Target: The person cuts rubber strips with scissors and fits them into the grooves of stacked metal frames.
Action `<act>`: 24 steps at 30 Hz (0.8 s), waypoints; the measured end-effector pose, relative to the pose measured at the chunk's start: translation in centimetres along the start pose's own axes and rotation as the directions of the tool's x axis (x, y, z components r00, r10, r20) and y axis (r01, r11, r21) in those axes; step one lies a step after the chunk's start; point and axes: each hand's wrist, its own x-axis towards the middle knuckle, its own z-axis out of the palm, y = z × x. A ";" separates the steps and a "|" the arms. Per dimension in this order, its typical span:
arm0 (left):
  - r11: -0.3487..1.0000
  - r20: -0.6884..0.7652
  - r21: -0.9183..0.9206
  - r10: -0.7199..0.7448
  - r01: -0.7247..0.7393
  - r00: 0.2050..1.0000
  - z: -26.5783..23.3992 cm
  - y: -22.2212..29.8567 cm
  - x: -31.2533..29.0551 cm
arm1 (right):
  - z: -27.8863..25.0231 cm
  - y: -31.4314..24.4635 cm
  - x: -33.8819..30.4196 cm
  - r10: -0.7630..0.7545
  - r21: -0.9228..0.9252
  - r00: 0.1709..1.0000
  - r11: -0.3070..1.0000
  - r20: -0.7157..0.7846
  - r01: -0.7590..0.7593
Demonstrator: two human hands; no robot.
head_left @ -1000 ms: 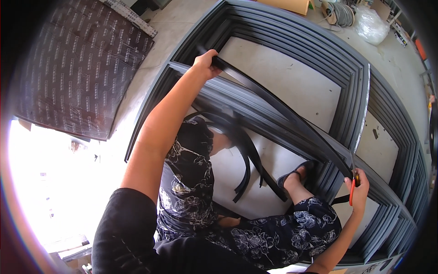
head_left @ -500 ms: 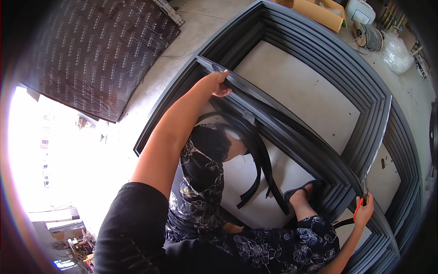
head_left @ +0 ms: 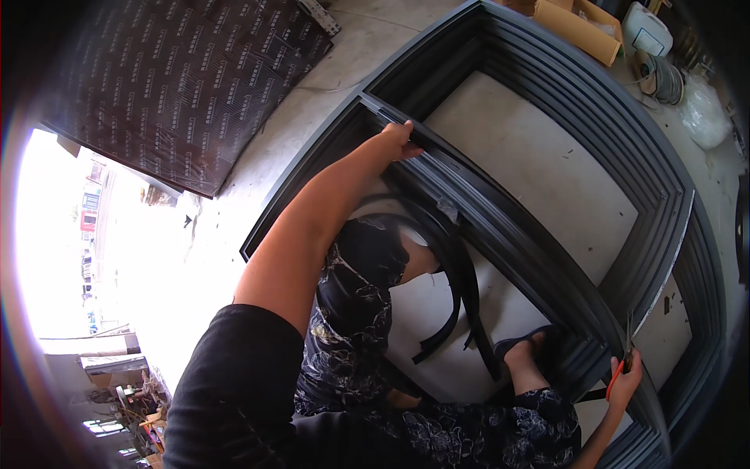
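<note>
My left hand is closed at the far end of a crossbar of stacked dark grey metal frames. It seems to grip a long black rubber strip that runs along the crossbar toward my right hand. At the near right corner of the frames, my right hand is closed around scissors with orange handles. Their blades point up beside the frame's edge, near the strip. More black strips hang in a loop over my leg, their loose ends down by the floor.
My sandalled foot stands inside the frame opening. A dark printed panel lies at the far left. Back right are a cardboard box, a white jug, a cable spool and a clear plastic bag. Clutter sits at the lower left.
The whole view has shifted, so the frames appear farther right. My left hand stays at the crossbar. In my right hand, the scissors have turned and their blades now show pointing upward.
</note>
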 end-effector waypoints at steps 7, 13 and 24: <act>1.000 0.130 -0.002 -0.028 0.028 0.991 3.5 -3.2 -1.6 | 0.3 -0.4 0.1 -0.037 0.066 0.996 0.997 0.077 0.032; 0.998 -0.063 0.059 0.023 -0.019 0.998 3.2 -1.3 -2.1 | 0.5 -2.6 -0.8 -0.030 0.113 0.983 0.994 0.182 0.010; 0.998 -0.015 0.052 0.028 -0.028 0.999 -0.9 -0.5 4.0 | 1.9 -0.6 -0.4 -0.144 0.122 0.975 0.985 0.169 0.124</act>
